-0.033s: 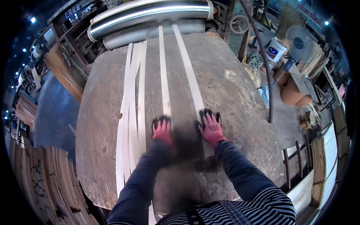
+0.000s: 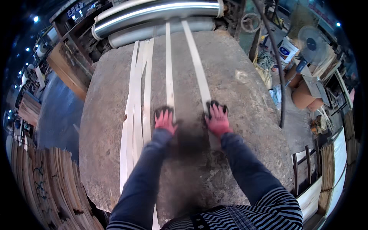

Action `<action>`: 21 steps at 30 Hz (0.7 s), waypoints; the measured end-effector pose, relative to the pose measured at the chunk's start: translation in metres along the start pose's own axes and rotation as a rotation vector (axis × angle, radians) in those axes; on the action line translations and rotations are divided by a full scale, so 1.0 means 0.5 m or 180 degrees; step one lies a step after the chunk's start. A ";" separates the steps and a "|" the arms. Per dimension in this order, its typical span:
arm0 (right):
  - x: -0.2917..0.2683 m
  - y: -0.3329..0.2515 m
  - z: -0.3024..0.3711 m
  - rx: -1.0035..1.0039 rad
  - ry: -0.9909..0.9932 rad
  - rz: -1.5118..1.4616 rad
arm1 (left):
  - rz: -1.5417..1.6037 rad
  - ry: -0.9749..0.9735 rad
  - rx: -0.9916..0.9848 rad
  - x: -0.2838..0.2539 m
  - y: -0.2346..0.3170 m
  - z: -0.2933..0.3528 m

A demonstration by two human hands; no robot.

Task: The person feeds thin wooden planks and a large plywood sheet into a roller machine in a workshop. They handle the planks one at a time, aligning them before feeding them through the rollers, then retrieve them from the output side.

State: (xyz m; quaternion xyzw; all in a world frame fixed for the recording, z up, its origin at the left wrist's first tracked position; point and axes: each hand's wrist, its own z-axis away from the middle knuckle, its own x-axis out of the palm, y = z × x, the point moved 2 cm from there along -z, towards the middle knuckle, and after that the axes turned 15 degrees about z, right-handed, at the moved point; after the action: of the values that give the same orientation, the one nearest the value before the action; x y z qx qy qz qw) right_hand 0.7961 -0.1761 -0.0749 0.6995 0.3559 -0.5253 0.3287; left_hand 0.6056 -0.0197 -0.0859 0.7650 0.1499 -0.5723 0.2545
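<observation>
- Across the table (image 2: 103, 126), your left hand (image 2: 165, 119) and right hand (image 2: 218, 119), flattened and apart, have moved forward.
- Now nearer the far rollers (image 2: 161, 14), they rest on two pale strips (image 2: 197, 65).

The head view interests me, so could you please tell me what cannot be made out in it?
In the head view:
Undersides of left hand and right hand: hidden by their gloved backs.
Pale strips at left: partly covered by the left sleeve.
Two middle strips: far ends hidden by the upper roller.
Tabletop between the hands: darkly blurred.
</observation>
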 end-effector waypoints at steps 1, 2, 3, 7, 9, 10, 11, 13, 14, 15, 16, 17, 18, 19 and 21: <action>0.043 0.015 -0.071 0.0114 0.0338 -0.0019 | -0.0133 0.0462 0.0119 -0.004 -0.028 -0.058; 0.034 0.023 -0.116 0.0327 0.0457 0.0111 | -0.0142 0.0483 -0.0020 -0.037 -0.020 -0.084; 0.016 0.026 -0.154 0.0524 0.0579 0.0228 | -0.0169 0.0506 -0.0175 -0.085 -0.001 -0.092; -0.156 -0.112 -0.090 -0.0700 0.0687 -0.0614 | 0.0215 0.0308 -0.0593 -0.203 -0.013 0.093; -0.233 -0.220 0.035 -0.2135 -0.0110 -0.1083 | 0.0299 0.0370 -0.0961 -0.238 -0.042 0.261; -0.238 -0.281 0.095 -0.2471 -0.0190 -0.1176 | 0.0190 0.0186 -0.1261 -0.250 -0.047 0.342; -0.229 -0.336 0.154 -0.2814 -0.0279 -0.1272 | -0.0213 0.0272 -0.1196 -0.244 -0.053 0.415; -0.174 -0.405 0.245 -0.2738 -0.0025 -0.1608 | -0.0253 -0.0766 -0.1670 -0.234 -0.052 0.530; -0.171 -0.413 0.272 -0.2650 -0.0169 -0.1438 | -0.0111 -0.0774 -0.1367 -0.205 -0.053 0.562; -0.170 -0.410 0.288 -0.2573 -0.0287 -0.1263 | 0.0020 -0.0752 -0.1069 -0.186 -0.046 0.574; -0.170 -0.398 0.301 -0.2484 -0.0401 -0.1090 | 0.0116 -0.0732 -0.1009 -0.171 -0.032 0.594; -0.168 -0.380 0.310 -0.2398 -0.0501 -0.0898 | 0.0218 -0.0690 -0.0945 -0.161 -0.004 0.593; -0.169 -0.358 0.322 -0.2284 -0.0621 -0.0663 | 0.0471 -0.0684 -0.0902 -0.157 0.019 0.573; -0.180 -0.331 0.332 -0.2124 -0.0807 -0.0559 | 0.0722 -0.0684 -0.0859 -0.158 0.041 0.550; -0.190 -0.268 0.349 -0.1744 -0.0955 -0.0302 | 0.0875 -0.0708 -0.0729 -0.136 0.071 0.523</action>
State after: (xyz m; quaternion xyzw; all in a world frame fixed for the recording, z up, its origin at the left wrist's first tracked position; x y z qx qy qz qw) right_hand 0.5774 -0.2652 -0.0350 0.4822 0.4639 -0.5220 0.5290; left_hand 0.3949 -0.1917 -0.0699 0.6764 0.0792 -0.5924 0.4305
